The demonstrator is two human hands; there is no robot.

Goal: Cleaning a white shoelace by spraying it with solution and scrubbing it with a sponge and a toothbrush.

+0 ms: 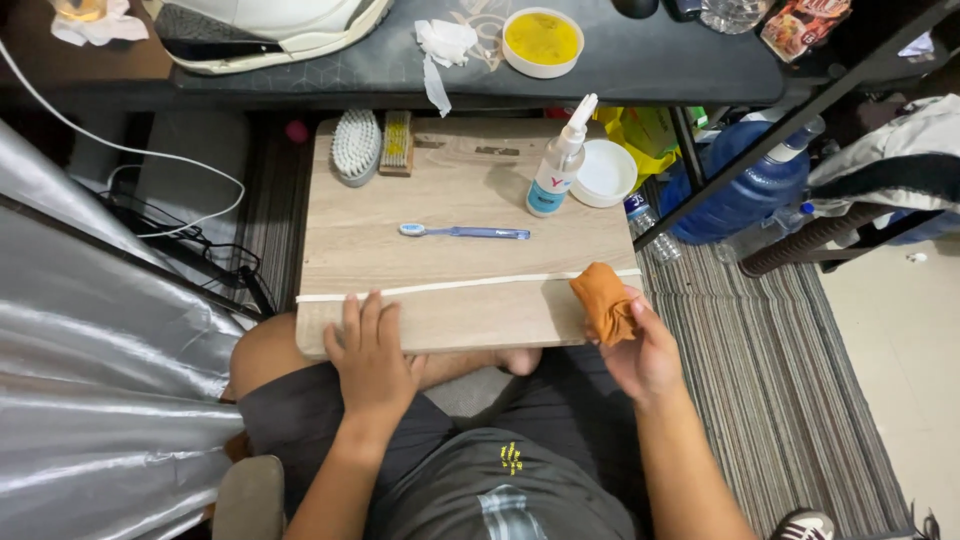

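**Cloth at the board's corner, lace across its width**

The right hand (645, 350) has its fingers closed around a bunched orange cloth (603, 300), pressing it on the near right corner of the board (460, 210). The left hand (372, 355) lies flat, fingers together and straight, palm down on the board's near edge; it grips nothing.

Just past both sets of fingertips, at twelve o'clock from the left hand, a white lace (450, 286) runs from nine to three o'clock across the whole board. Its right end passes beside the cloth, so the right hand is nearer that end and the left hand nearer the other.

Further out, at twelve, a blue toothbrush (465, 232) lies parallel to the lace. A spray bottle (556, 170) and a white lid (604, 172) stand at one o'clock, two brushes (370, 145) at eleven.
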